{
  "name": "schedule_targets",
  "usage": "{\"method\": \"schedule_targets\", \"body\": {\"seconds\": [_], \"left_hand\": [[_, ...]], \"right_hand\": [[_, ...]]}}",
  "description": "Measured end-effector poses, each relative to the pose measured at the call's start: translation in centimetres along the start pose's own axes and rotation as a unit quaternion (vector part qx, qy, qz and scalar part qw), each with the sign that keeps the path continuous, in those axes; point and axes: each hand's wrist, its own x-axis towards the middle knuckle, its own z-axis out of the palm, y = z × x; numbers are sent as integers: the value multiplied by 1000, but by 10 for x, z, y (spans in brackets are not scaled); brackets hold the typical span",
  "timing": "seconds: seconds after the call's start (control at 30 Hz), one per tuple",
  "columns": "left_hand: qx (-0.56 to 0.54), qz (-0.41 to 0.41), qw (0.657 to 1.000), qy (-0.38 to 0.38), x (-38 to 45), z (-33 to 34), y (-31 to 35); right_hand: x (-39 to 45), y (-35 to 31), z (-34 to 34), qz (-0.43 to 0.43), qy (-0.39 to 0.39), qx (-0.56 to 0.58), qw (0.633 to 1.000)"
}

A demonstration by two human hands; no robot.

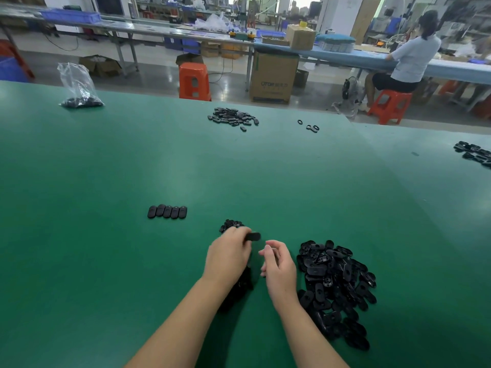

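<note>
Pinching a black oval cover [253, 236] by one end, our left hand [228, 257] curls thumb and fingers round it just above the green table [106, 261]. The cover juts toward 2 o'clock from the knuckles, apart from the other hand.

Our right hand [279, 272]: just beside the left, at its 3 o'clock; fingers loosely curled, nothing in them that we can see.

Dark cluster [239, 290]: at 6 o'clock under our left wrist, mostly hidden by the arm; we cannot tell the shapes.

Large heap [337, 288]: 3 to 5 o'clock of the right hand; loose black oval shells, overlapping, several hollow side up.

Small heap [231, 224]: 12 o'clock of the left hand, just beyond the fingers.

Row of five [167, 211]: 10 o'clock of the hands; oval covers side by side, edges touching, smooth side up.

Far pile [233, 118]: 12 o'clock, near the table's far edge; scattered black ovals.

Black rings [309, 126]: 1 o'clock, a few, lying near one another.

Edge pile [475, 154]: 2 o'clock, cut off by the frame.

Clear plastic bag [78, 87]: 10 o'clock, far corner; slumped upright, black pieces in its bottom.

Beyond the table: an orange stool [194, 81] at 12 o'clock, a cardboard box [273, 77] just right of it, and a seated person [409, 57] at 2 o'clock, back toward us.
</note>
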Motion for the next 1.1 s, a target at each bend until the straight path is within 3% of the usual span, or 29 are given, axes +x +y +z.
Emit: {"method": "schedule_targets", "body": {"seconds": [0.17,0.37,0.7,1.1], "left_hand": [[12,-161,984,75,13,-28,-47],[84,-258,961,56,9,-41,-98],[139,-212,966,45,-11,-34,-100],[194,-233,950,-68,25,-28,-90]], "right_hand": [[-1,0,-1,3,-19,-31,999],[-3,-1,0,-5,-28,-52,998],[-4,-1,2,-13,-25,-65,997],[-3,0,3,-17,-25,-67,997]]}}
